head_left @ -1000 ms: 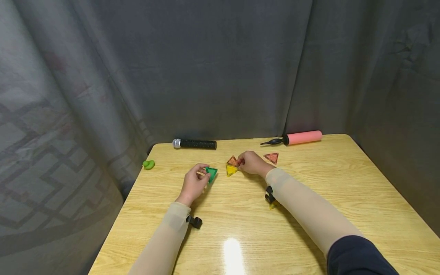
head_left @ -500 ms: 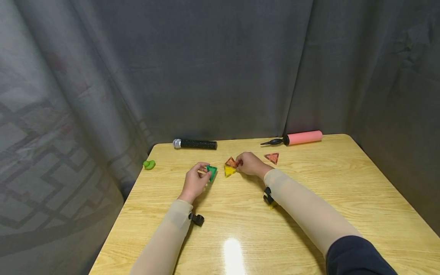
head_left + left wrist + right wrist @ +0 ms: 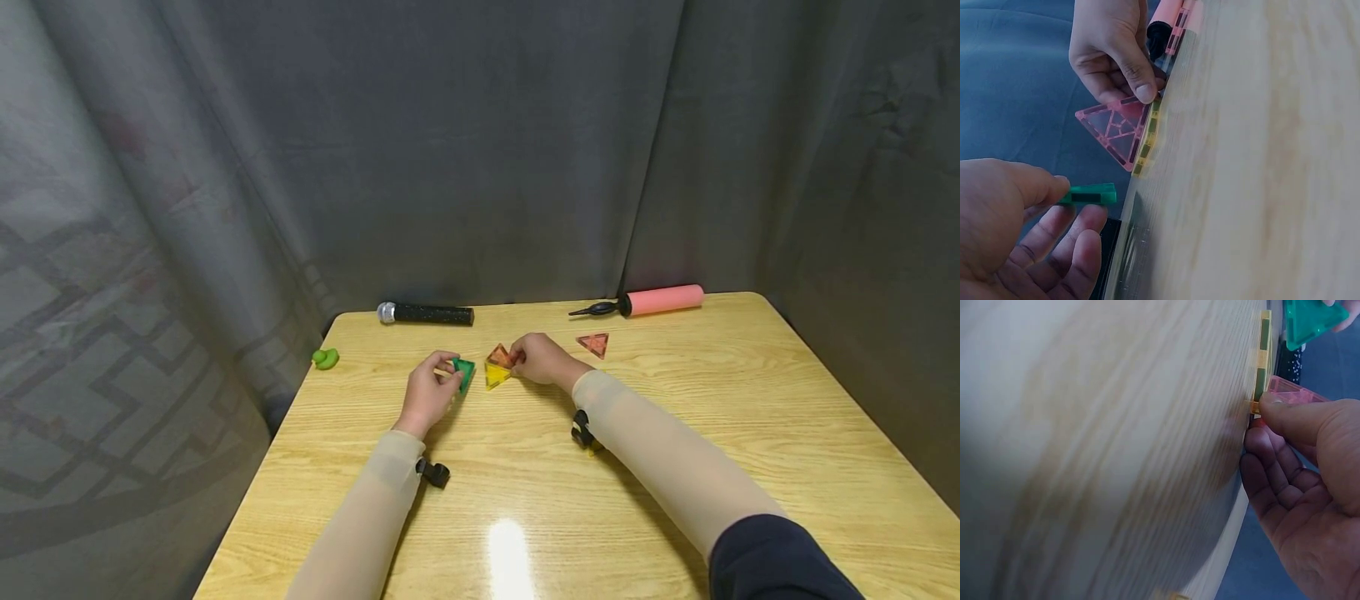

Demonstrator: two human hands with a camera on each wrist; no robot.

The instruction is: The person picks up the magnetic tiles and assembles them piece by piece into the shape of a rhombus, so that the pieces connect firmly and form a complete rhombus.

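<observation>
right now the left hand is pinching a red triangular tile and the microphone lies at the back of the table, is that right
Not quite: the triangular tile in the left hand is green, not red, as the head view shows. The microphone does lie at the back of the table.

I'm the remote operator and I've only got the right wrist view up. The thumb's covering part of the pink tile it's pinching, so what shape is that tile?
Observer: A triangle; the left wrist view shows nearly the whole face of the pink tile.
Operator: Is there another pink one outside my picture?
Observer: Yes, the head view shows a second pink triangle on the table, just beyond the right forearm.
Operator: Anything behind that one?
Observer: What looks like a pink and black pump lies near the table's far edge.
</observation>
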